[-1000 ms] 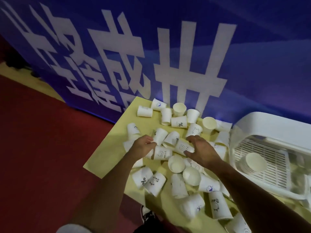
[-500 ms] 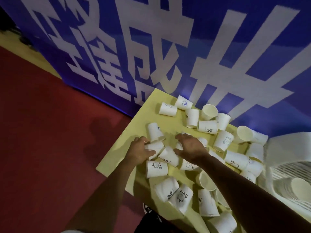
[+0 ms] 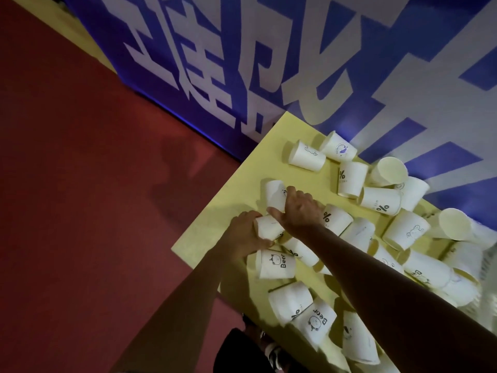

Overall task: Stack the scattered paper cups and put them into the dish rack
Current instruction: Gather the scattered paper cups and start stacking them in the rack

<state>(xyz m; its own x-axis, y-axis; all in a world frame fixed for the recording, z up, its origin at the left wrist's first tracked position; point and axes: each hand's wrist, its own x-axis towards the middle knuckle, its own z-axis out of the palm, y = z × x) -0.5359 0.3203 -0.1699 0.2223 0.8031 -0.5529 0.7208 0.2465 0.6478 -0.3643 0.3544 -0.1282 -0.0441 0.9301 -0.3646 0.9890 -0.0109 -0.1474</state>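
Paper cups (image 3: 406,230): white, many with small prints, lying on their sides all over the yellow tabletop (image 3: 215,224). Most spread to the right of both hands, and a few lie closer to the person, under and beside the forearms.
Left hand (image 3: 242,232): near the tabletop's left edge, with fingers and thumb curled round the near cup (image 3: 269,227). It grips that cup from the left side.
Near cup: on its side, held between the two hands, its right end under the right thumb.
Right hand (image 3: 301,208): just right of and above the left hand, palm down. Its fingers curl over the far cup (image 3: 274,193) and its thumb stretches left along the near cup.
Far cup: tilted, touching the near cup's upper side, with bare tabletop to its left.
Bear cup (image 3: 274,263): on its side directly below the left hand, against its thumb, with the word "Bear" showing.
Banner (image 3: 242,76): blue with large white characters, standing behind the tabletop's far edge.
Floor (image 3: 80,184): red, to the left of the tabletop.
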